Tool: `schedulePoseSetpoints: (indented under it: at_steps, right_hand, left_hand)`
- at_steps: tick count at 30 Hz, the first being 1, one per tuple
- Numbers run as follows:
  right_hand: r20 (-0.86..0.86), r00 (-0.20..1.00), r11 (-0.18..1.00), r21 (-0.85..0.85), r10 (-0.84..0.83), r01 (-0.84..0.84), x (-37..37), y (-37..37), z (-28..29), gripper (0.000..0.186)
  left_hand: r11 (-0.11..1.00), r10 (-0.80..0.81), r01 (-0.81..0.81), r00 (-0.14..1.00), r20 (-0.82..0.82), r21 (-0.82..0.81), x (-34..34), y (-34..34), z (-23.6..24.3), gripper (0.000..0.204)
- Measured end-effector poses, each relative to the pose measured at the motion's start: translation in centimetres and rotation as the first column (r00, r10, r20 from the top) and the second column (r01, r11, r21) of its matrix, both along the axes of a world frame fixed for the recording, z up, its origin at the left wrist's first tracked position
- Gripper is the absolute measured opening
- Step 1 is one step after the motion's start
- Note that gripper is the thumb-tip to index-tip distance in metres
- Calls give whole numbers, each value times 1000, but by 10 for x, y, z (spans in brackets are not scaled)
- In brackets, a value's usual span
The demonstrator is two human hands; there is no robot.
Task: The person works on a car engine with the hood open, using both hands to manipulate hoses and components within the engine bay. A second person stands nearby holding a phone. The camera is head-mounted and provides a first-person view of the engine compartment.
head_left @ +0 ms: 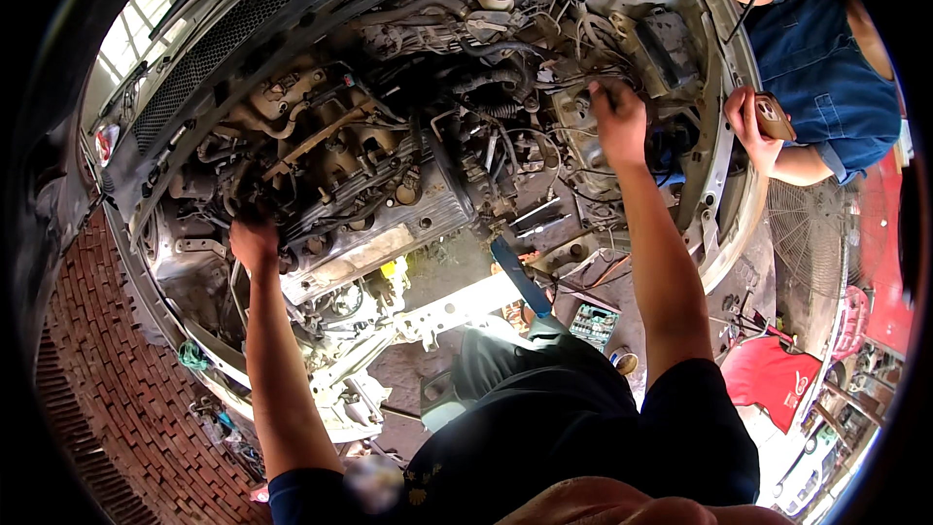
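A person in a dark shirt leans over an open car engine bay, arms reaching in from below. The car engine (360, 251) fills the bay's left and centre. The left hand (255, 241) reaches down at the engine's left end, its fingers hidden among dark hoses, so whether it holds anything cannot be told. The right hand (619, 126), fingers curled and narrow, is at the bay's right side, near a tangle of wires (595, 73); any grip is too unclear to tell. Hoses and cables crowd both hands. A slim blue bar (518, 277) stands between the forearms, near the front crossmember. At right, a co-worker holds a brown-cased phone (775, 119). Below lie a socket set (593, 324) and red cloth (773, 381); brick paving (126, 331) spreads at left.
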State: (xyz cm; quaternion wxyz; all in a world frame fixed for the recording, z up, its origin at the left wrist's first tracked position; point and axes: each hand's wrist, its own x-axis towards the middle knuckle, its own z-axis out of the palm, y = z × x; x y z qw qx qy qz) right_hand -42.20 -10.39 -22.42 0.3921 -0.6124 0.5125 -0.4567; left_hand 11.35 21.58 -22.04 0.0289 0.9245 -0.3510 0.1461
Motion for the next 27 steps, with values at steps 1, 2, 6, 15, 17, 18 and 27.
schedulePoseSetpoints:
  at_steps: [1,2,6,15,17,18,27]
  right_hand:
    - [-1,1000,1000,6,-2,2,4,8,4,19]
    - [-28,998,993,-96,60,-62,10,14,6,19]
    - [49,996,998,-11,68,-68,26,31,8,20]
    - [80,997,995,100,1,-9,20,104,16,21]
    - [61,998,990,142,-3,-6,21,112,18,20]
    - [53,999,987,159,5,-14,22,110,23,20]
    - [-127,985,989,-105,-113,100,22,-1,28,23]
  left_hand:
    - [1000,-13,13,1000,14,3,-2,1,-1,51]
    - [1000,-22,22,999,30,0,-3,2,-2,51]
    - [999,34,-34,998,-54,19,-8,-9,6,53]
    - [1000,-15,15,1000,-2,4,4,-2,-7,56]
    - [1000,-11,11,1000,-15,-4,1,-5,-6,56]
    - [1000,-7,7,1000,-16,-8,3,-3,-5,56]
    - [999,-21,20,1000,-20,-47,-1,-5,-1,57]
